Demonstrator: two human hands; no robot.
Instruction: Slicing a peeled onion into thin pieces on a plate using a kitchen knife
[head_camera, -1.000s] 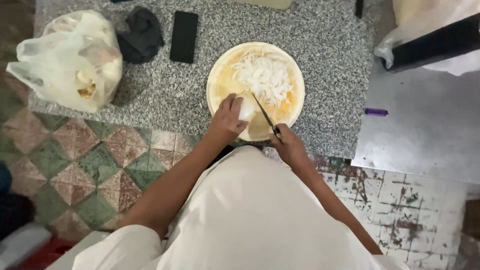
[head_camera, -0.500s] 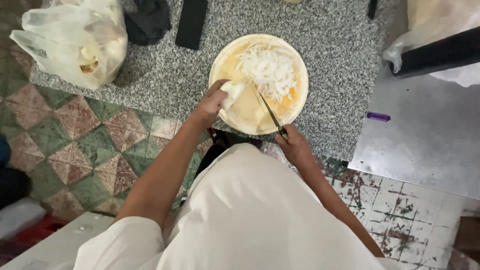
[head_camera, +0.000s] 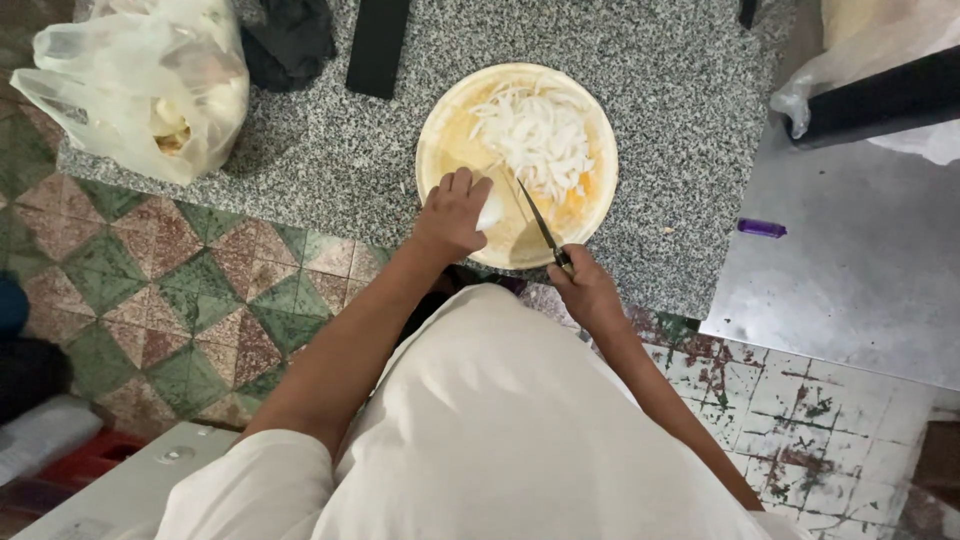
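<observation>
At frame centre, the left hand curls its fingers around what looks like an onion piece on a round board, while the right hand grips a knife beside it, mid-slicing; the next cut needs fingertips tucked clear.

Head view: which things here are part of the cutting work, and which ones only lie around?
In use:
- left hand holding white onion piece
- right hand gripping dark-handled knife
- round pale wooden board
- pile of white slices

Lying about:
- translucent plastic bag
- flat black rectangular object
- dark cloth
- small purple object
</observation>
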